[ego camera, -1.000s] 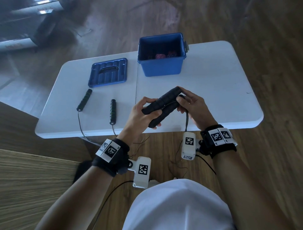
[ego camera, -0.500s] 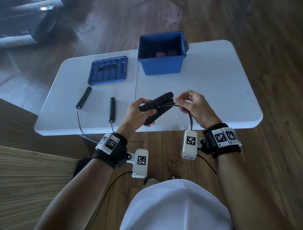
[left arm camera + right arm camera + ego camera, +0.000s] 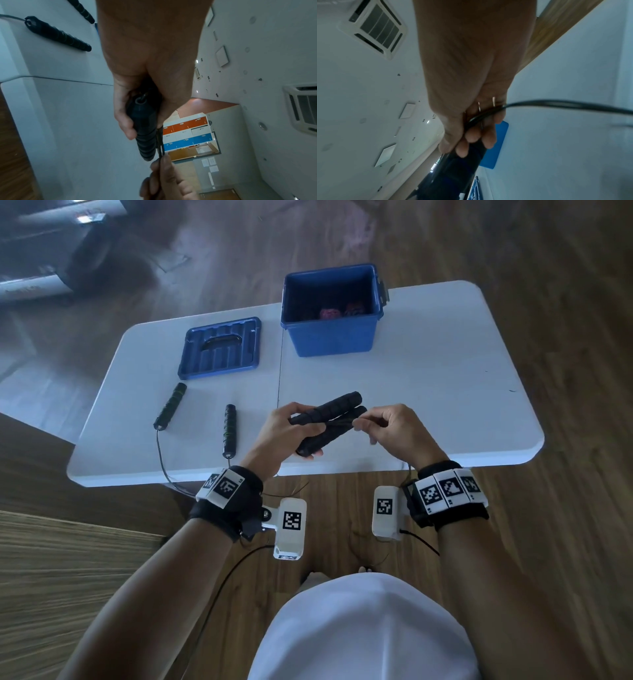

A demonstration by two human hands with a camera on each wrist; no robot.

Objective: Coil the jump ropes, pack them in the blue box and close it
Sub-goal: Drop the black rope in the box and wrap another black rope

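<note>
1. Spare rope [image 3: 224, 436]: two handles flat on the table [image 3: 428, 392] at left, cord trailing off the near edge. No change across the last second. Not coiled yet.
2. Lid [image 3: 221, 348]: flat on the table, left of the box [image 3: 330, 337]. Same spot as before. Box open, something reddish at the bottom, too dim to identify.
3. Left hand [image 3: 279, 436]: fingers wrapped round both handles [image 3: 329, 419] of the rope being worked, held side by side above the near edge. Same grip as a second ago; handles have tipped slightly flatter.
4. Right hand [image 3: 394, 433]: a second ago it sat on the far handle ends. It has since slid off to the right and now pinches the cord [image 3: 556, 104] between thumb and fingertips, just beside the handle tips. Wrist view shows the cord running through the curled fingers and out sideways.
5. Read: shift from lining up handles to wrapping. My guess is the first turn round the handles is starting. Most of the cord hangs slack below the table.
6. Progress: neither rope visibly packed, lid off. Early stage.
</note>
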